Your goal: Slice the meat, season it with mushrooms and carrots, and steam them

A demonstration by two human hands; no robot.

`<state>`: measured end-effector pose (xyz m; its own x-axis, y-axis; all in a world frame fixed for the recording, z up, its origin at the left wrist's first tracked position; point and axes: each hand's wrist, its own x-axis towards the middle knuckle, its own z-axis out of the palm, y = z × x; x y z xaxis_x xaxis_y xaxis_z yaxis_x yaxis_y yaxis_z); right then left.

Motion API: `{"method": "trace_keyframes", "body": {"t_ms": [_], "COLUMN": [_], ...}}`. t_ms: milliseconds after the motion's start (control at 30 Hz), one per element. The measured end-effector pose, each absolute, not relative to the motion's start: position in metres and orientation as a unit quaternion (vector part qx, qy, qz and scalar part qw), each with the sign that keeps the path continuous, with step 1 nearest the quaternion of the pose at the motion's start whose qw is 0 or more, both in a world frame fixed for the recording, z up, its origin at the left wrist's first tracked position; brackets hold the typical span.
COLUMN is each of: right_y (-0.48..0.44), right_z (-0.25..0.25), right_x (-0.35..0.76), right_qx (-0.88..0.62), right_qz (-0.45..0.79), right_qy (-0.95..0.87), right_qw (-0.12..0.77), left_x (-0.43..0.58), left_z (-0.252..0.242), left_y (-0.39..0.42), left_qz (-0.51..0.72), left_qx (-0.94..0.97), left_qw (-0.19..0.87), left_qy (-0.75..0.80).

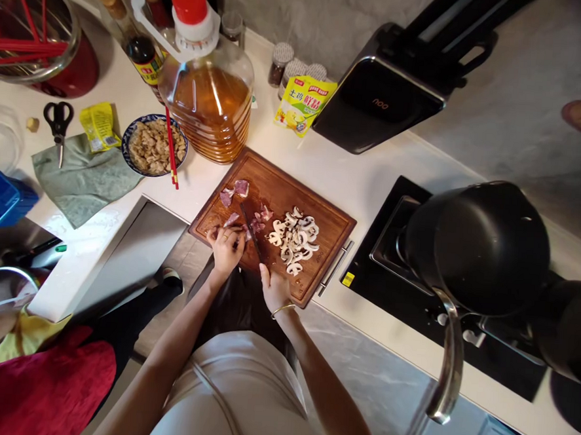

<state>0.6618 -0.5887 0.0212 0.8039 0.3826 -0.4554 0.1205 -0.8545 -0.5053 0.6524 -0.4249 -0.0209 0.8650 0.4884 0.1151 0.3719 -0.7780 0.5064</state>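
Note:
My right hand (pixel 275 289) is closed round the handle of a kitchen knife (pixel 251 231), whose dark blade points away from me over a wooden cutting board (pixel 330 221). On the board's near left part, my left hand (pixel 227 248) has its fingers curled down on a piece of raw meat, mostly hidden beneath them, close to the blade. Small cut pieces of reddish meat (pixel 261 217) lie just right of the knife. Larger chunks of meat (pixel 241 187) are farther back on the left. A pile of sliced mushrooms (pixel 296 239) covers the board's right half.
Behind the board stand a big oil jug (pixel 213 101) and a bowl of food (pixel 152 147) with red chopsticks across it. A black knife block (pixel 377 95) is at the back. Right, a dark pot (pixel 490 249) sits on the stove. Another person's red garment (pixel 48 386) shows lower left.

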Motion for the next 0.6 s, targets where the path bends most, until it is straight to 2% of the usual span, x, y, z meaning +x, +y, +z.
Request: {"method": "trace_keyframes", "body": {"t_ms": [367,600], "right_y": [-0.5873,-0.5914], "right_z": [0.0151,0.0166], "right_x": [0.6514,0.6509], "right_qx": [-0.938,-0.932], "right_qz": [0.258,0.273], "right_qy": [-0.138,-0.131], "right_qw": [0.188,0.198], "left_x": [0.6582,0.6603], "left_z": [-0.0208,-0.021], "left_y": [-0.4257,-0.4265], "left_qz": [0.095,0.089], "left_qx": [0.953,0.955], "left_qw": [0.175,0.173], "left_qy": [0.23,0.224]}}
